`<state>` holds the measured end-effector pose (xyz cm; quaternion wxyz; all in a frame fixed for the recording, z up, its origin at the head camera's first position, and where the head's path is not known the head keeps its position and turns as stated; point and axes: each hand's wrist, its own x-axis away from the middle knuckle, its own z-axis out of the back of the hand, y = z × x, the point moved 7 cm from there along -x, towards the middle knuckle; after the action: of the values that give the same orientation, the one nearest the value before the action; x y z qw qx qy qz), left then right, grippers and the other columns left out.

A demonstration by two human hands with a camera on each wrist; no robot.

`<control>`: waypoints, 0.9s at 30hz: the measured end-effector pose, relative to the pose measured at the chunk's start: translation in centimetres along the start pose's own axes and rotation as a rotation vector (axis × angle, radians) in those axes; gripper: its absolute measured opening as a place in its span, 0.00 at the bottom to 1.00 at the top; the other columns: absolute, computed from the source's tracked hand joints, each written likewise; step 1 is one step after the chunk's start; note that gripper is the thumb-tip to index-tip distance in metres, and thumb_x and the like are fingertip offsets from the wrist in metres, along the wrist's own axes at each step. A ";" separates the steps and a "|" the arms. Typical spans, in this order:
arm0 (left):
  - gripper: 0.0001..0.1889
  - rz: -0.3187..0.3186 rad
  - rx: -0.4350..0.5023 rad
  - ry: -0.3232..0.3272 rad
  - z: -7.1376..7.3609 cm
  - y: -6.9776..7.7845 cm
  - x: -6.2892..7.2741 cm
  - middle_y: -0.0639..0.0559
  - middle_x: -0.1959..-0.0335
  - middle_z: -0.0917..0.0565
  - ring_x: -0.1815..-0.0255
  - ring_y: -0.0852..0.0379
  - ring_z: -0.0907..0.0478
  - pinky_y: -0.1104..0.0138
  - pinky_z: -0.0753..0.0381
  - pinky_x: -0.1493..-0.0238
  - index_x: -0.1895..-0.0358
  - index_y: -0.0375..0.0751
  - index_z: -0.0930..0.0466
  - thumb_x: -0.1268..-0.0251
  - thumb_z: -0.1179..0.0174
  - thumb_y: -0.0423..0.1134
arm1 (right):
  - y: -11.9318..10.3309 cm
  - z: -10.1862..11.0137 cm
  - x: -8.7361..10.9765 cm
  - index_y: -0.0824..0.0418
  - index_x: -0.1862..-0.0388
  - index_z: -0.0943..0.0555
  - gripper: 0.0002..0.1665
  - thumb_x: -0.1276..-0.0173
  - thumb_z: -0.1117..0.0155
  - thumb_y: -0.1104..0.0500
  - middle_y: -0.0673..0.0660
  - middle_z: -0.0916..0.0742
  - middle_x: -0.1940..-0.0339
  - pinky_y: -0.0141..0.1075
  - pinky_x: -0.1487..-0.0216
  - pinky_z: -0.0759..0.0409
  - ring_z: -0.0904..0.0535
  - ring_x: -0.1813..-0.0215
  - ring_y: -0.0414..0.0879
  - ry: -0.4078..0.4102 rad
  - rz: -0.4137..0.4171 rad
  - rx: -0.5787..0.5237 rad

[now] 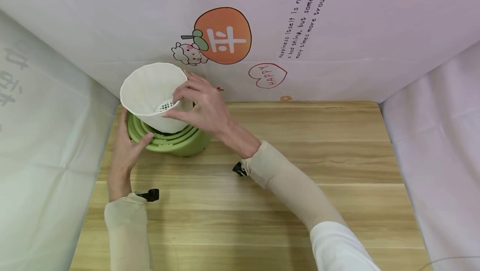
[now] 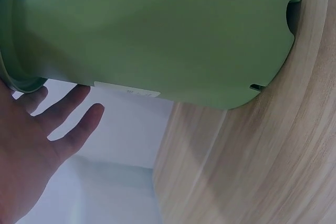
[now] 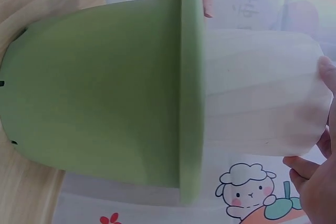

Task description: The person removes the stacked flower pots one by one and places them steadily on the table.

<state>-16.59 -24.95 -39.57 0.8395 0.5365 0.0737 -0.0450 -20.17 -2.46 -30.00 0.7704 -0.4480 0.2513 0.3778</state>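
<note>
A white ribbed flowerpot (image 1: 148, 85) with a perforated bottom stands partway in a green flowerpot (image 1: 189, 144), tilted in the head view. Several green rims show one inside another, like a nested stack. My right hand (image 1: 206, 106) pinches the white pot's rim, fingers inside the wall and thumb outside. At the left side of the green rim, my left hand (image 1: 127, 150) holds on, thumb over the edge and fingers beneath. In the right wrist view, the white pot (image 3: 257, 87) sticks well out of the green one (image 3: 105, 93). Its lower part is hidden inside.
A wooden table (image 1: 300, 171) lies under the pots. Printed white cloth (image 1: 142, 21) rises close behind them, and another cloth wall (image 1: 48, 137) stands near on the left. Dark slots (image 2: 257, 87) show at the green pot's base.
</note>
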 end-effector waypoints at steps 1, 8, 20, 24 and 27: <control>0.52 0.005 0.006 0.001 0.0 -0.1 0.0 0.43 0.21 0.46 0.30 0.56 0.39 0.73 0.40 0.30 0.20 0.45 0.55 0.46 0.35 0.31 | -0.1 0.2 -0.1 0.60 0.72 0.13 0.20 0.51 0.17 0.46 0.52 0.12 0.67 0.35 0.23 0.41 0.17 0.49 0.46 0.003 -0.001 -0.002; 0.52 0.066 0.125 0.023 0.4 -2.4 -0.1 0.42 0.23 0.42 0.32 0.53 0.36 0.73 0.33 0.32 0.20 0.49 0.54 0.47 0.33 0.28 | -0.3 0.9 -0.3 0.61 0.73 0.14 0.21 0.53 0.17 0.47 0.53 0.12 0.67 0.34 0.23 0.41 0.17 0.48 0.48 0.031 -0.002 -0.030; 0.48 0.088 0.156 0.044 -0.1 -2.2 -0.3 0.38 0.30 0.35 0.40 0.52 0.30 0.75 0.24 0.41 0.22 0.45 0.47 0.48 0.33 0.28 | 0.2 2.8 0.1 0.62 0.74 0.14 0.20 0.54 0.16 0.48 0.53 0.12 0.68 0.39 0.24 0.37 0.16 0.50 0.47 0.075 0.013 -0.030; 0.48 0.109 0.135 0.055 0.0 -3.8 -0.2 0.40 0.30 0.34 0.40 0.53 0.29 0.76 0.23 0.43 0.22 0.51 0.47 0.46 0.32 0.30 | 0.4 3.3 0.2 0.62 0.73 0.14 0.20 0.53 0.17 0.48 0.53 0.12 0.67 0.38 0.24 0.38 0.16 0.50 0.47 0.068 0.013 -0.019; 0.48 0.121 0.117 0.055 0.1 -4.2 0.0 0.42 0.29 0.35 0.38 0.51 0.30 0.75 0.23 0.42 0.22 0.55 0.47 0.45 0.32 0.30 | 0.4 3.8 0.3 0.62 0.73 0.14 0.20 0.52 0.17 0.48 0.53 0.12 0.67 0.37 0.24 0.38 0.16 0.51 0.45 0.067 0.009 -0.016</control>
<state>-17.25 -26.82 -43.32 0.8056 0.5890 0.0614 0.0166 -20.11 1.12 -28.65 0.7562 -0.4654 0.2761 0.3678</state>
